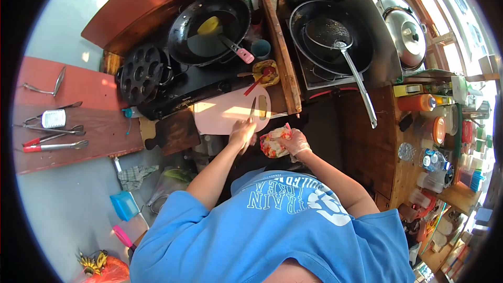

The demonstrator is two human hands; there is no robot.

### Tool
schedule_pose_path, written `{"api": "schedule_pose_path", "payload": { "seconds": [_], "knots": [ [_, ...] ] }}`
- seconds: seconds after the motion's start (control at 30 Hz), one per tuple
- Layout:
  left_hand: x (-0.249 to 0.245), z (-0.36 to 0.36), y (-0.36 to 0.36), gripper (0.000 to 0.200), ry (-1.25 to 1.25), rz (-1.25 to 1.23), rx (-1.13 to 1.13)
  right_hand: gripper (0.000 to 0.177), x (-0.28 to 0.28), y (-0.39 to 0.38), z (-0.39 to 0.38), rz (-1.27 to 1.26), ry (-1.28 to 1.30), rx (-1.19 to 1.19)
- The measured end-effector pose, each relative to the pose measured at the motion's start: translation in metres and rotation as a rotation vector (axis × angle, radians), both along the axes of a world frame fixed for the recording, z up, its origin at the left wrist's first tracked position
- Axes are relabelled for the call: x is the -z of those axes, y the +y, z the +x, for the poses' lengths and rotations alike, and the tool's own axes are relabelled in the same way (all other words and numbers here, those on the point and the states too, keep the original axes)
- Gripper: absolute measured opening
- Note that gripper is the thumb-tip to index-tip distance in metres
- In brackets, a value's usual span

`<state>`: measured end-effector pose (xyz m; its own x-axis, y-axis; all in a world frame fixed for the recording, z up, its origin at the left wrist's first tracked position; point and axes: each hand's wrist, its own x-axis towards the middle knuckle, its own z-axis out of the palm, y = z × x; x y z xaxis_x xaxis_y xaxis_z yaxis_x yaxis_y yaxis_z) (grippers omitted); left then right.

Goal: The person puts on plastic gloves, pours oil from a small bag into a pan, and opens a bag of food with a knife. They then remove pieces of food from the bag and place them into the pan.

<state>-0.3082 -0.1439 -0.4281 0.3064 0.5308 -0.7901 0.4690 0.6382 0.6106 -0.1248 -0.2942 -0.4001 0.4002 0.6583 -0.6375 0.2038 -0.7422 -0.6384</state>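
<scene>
Over the lower edge of a pink cutting board (215,116), my left hand (243,132) is closed round a knife (253,110) whose blade points up and away from me. To its right, my right hand (296,142), in a clear plastic glove, grips a bag (274,142) with white, red and orange contents. The bag hangs in front of my shirt, clear of the board. What exactly the bag contains is too small to tell.
Beyond the board are a black wok (181,39) with a pink-handled ladle, a yellow bowl (270,73) and a mold pan (141,73). A wooden divider (283,57) separates a second wok (361,47) with a strainer. Tongs (57,147) lie left; bottles (416,102) stand right.
</scene>
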Motion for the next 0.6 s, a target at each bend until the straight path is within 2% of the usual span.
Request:
{"api": "schedule_pose_path", "payload": {
  "seconds": [0.03,0.1,0.17,0.23,0.27,0.33,0.37,0.4,0.47,0.5,0.57,0.6],
  "knots": [
    [-0.033,-0.015,-0.007,0.025,0.065,-0.037,-0.056,0.047,-0.002,0.004,-0.003,0.013,0.008,-0.04],
    [-0.044,-0.061,-0.017,0.021,0.013,0.044,-0.094,0.045,-0.006,0.019,-0.01,0.068,0.051,-0.067],
    [-0.059,-0.085,-0.015,0.021,-0.034,0.118,-0.13,0.046,-0.04,0.047,-0.02,0.15,-0.017,-0.279],
    [-0.086,-0.091,0.0,0.021,-0.11,0.269,-0.057,0.047,-0.053,0.078,-0.037,0.262,-0.064,-0.448],
    [-0.056,-0.086,0.0,0.025,-0.336,0.761,-0.087,0.045,-0.058,0.095,-0.044,0.282,-0.02,-0.524],
    [-0.084,-0.086,0.017,0.031,-0.267,0.763,0.032,0.044,-0.087,0.128,-0.057,0.308,0.027,-0.609],
    [-0.083,-0.092,0.027,0.033,-0.254,0.654,0.059,0.042,-0.095,0.142,-0.063,0.291,0.004,-0.65],
    [-0.089,-0.097,0.036,0.033,-0.252,0.66,0.047,0.041,-0.103,0.154,-0.068,0.274,-0.023,-0.691],
    [-0.112,-0.106,0.051,0.014,-0.238,0.612,0.028,0.041,-0.118,0.17,-0.075,0.279,0.0,-0.699],
    [-0.118,-0.109,0.057,0.014,-0.239,0.612,0.022,0.041,-0.124,0.174,-0.078,0.282,0.025,-0.695],
    [-0.128,-0.11,0.064,0.039,-0.192,0.741,-0.027,0.041,-0.136,0.179,-0.086,0.267,0.05,-0.688],
    [-0.158,-0.103,0.062,0.039,-0.26,0.733,-0.049,0.041,-0.143,0.179,-0.09,0.247,0.094,-0.683]
  ]
}}
